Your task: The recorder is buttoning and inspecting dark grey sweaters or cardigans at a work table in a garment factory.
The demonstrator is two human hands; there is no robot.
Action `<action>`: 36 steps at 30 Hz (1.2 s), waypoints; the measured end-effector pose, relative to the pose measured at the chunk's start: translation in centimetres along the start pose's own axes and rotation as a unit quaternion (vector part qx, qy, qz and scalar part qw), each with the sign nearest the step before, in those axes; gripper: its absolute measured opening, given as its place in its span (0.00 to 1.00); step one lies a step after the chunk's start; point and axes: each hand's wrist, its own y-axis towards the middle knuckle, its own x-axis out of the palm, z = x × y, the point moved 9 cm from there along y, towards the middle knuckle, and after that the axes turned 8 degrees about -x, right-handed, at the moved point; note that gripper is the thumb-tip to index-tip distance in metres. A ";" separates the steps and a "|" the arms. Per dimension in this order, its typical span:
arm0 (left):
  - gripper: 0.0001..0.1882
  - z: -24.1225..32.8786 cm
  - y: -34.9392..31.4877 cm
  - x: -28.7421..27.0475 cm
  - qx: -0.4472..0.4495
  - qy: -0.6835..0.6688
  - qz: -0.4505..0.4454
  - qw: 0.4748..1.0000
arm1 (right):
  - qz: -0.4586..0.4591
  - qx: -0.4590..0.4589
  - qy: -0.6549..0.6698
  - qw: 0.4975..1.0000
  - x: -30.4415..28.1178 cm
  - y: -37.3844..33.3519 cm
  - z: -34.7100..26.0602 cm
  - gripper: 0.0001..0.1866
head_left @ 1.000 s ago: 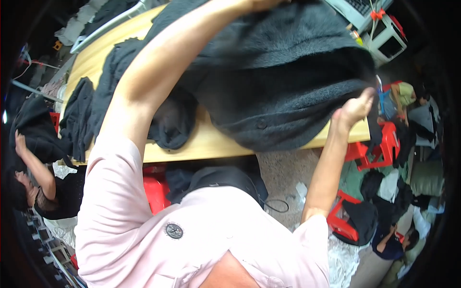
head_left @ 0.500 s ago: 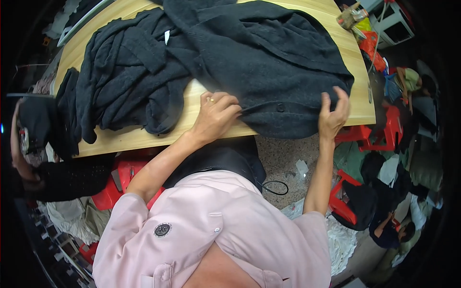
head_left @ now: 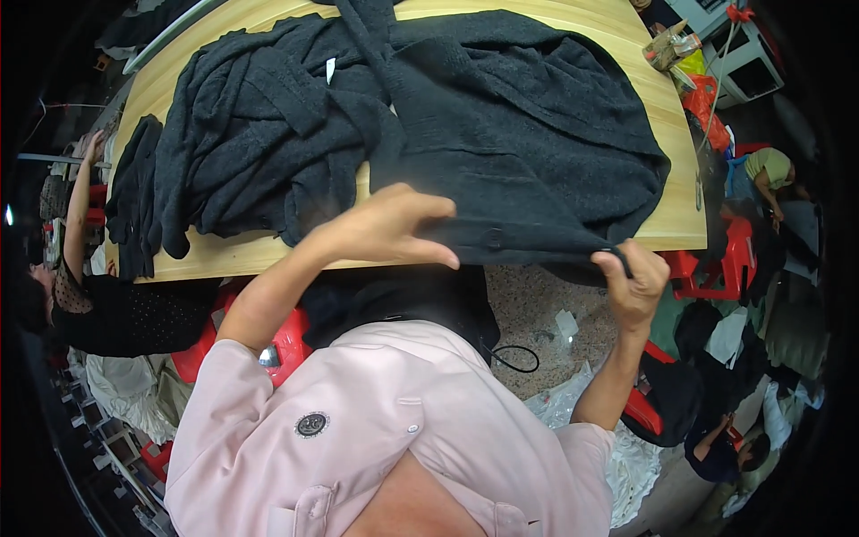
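A dark grey knit garment (head_left: 528,134) lies spread over the right half of a light wooden table (head_left: 676,143), its hem along the near edge. My left hand (head_left: 385,228) is on the hem near the middle, fingers and thumb closed over the fabric. At the table's front right corner my right hand (head_left: 631,282) pinches the garment's lower corner, which hangs slightly off the edge. My pink shirt (head_left: 385,430) fills the lower part of the view.
A heap of several similar dark garments (head_left: 259,134) covers the table's left half. Another person (head_left: 76,286) stands at the left end. Red plastic stools (head_left: 729,259), white cloth (head_left: 626,447) and more seated people are on the floor at right.
The garment, held up a second ago, has come down flat on the table. My left hand dropped from high up to the hem, and my right hand kept hold of the corner.
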 end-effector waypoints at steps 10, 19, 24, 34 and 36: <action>0.44 2.5 2.7 1.3 0.046 -0.012 0.121 0.991 | -0.064 0.051 -0.014 0.997 3.9 0.7 1.0 0.12; 0.22 0.2 0.2 5.2 0.006 -0.105 -0.013 0.994 | -0.116 0.015 0.068 0.991 1.3 1.9 -3.2 0.24; 0.17 1.1 -5.3 4.4 -0.154 -0.017 -0.257 0.954 | -0.266 0.105 0.021 0.958 7.7 -3.3 2.7 0.31; 0.09 -3.7 2.1 -6.1 -0.099 0.155 0.151 0.971 | -0.123 0.128 -0.085 0.980 10.3 7.6 8.1 0.17; 0.08 -8.0 5.0 -4.6 -0.144 0.288 0.170 0.931 | -0.052 0.050 -0.154 0.985 13.1 9.0 9.8 0.21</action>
